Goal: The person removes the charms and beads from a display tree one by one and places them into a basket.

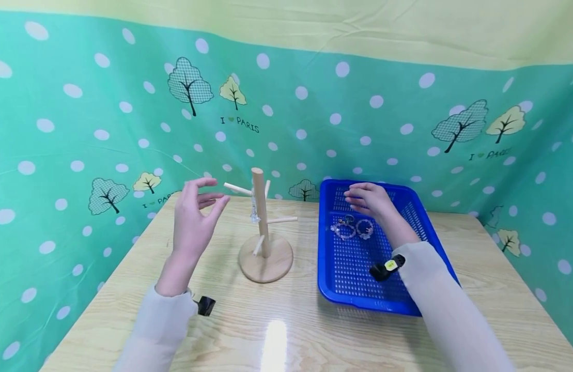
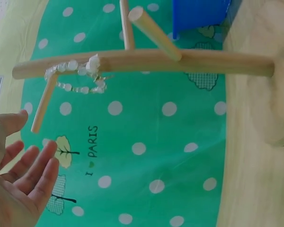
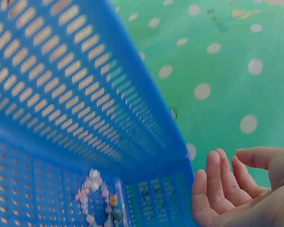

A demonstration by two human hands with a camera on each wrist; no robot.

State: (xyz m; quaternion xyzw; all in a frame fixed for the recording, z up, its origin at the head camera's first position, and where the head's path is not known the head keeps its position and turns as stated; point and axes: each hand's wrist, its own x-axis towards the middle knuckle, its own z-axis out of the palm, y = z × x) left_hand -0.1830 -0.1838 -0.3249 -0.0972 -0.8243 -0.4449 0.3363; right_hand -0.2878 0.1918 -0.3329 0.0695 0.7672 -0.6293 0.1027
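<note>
A wooden stand [image 1: 261, 232] with a round base and several pegs stands on the table. From its upper left peg hangs a clear beaded bracelet [image 2: 68, 66], close against the post. My left hand [image 1: 195, 217] is in the air beside that peg, thumb and fingers apart, with nothing between them. Over the far part of a blue basket [image 1: 328, 289] hovers my right hand [image 1: 372, 201], its fingers loosely bent and holding nothing. In the basket lie several bracelets, among them a pink beaded one [image 1: 364, 229] and another [image 1: 344, 231] beside it.
The basket stands right of the wooden stand on a pale wood table [image 1: 212, 330]. Behind both hangs a green dotted cloth [image 1: 286, 129]. Each wrist carries a small black camera.
</note>
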